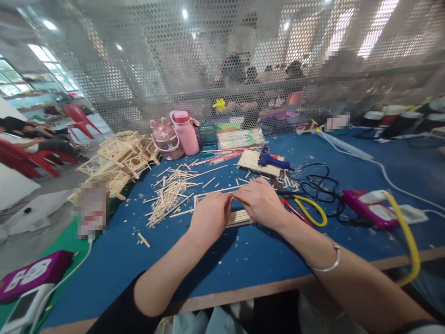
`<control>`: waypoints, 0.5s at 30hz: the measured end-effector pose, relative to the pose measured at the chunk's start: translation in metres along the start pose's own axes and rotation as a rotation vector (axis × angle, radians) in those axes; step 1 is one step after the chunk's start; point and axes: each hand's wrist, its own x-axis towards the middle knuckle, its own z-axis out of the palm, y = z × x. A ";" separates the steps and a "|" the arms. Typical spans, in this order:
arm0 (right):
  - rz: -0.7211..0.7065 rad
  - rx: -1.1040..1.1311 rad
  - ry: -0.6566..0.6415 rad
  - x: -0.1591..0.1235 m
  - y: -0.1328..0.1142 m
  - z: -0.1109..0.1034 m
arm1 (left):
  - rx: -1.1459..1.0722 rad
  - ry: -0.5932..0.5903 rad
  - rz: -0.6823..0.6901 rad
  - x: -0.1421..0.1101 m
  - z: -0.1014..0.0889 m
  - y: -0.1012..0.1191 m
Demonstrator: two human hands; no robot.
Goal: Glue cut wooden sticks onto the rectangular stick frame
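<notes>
My left hand (pixel 210 214) and my right hand (pixel 260 202) meet at the fingertips over the middle of the blue table. Both are closed in a pinch, and whatever lies between the fingers is too small and hidden to make out. Beneath them is a row of pale wooden sticks (pixel 239 218), partly covered by the hands. A thin stick frame (pixel 198 199) shows past my left hand. To the left spreads a loose pile of short wooden sticks (pixel 170 192). Beyond my right hand, a blue glue gun (pixel 274 161) rests on a flat stick panel (pixel 248 160).
Stacked wooden stick frames (pixel 128 155) stand at the back left, near a pink bottle (pixel 187 134). Right of my hands are a tool's yellow handle (pixel 321 214), black cable (pixel 316 183) and a purple power strip (pixel 361 208). A perforated metal screen (pixel 167 65) rises behind the table.
</notes>
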 end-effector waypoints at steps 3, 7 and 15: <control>-0.015 0.018 0.029 0.000 -0.001 0.000 | -0.007 0.035 -0.005 -0.002 0.001 0.000; 0.019 0.144 0.183 -0.001 0.015 -0.016 | 0.004 0.100 -0.038 -0.008 0.002 -0.005; 0.633 -0.248 -0.407 -0.027 0.039 -0.029 | -0.122 0.311 0.018 -0.014 0.008 -0.024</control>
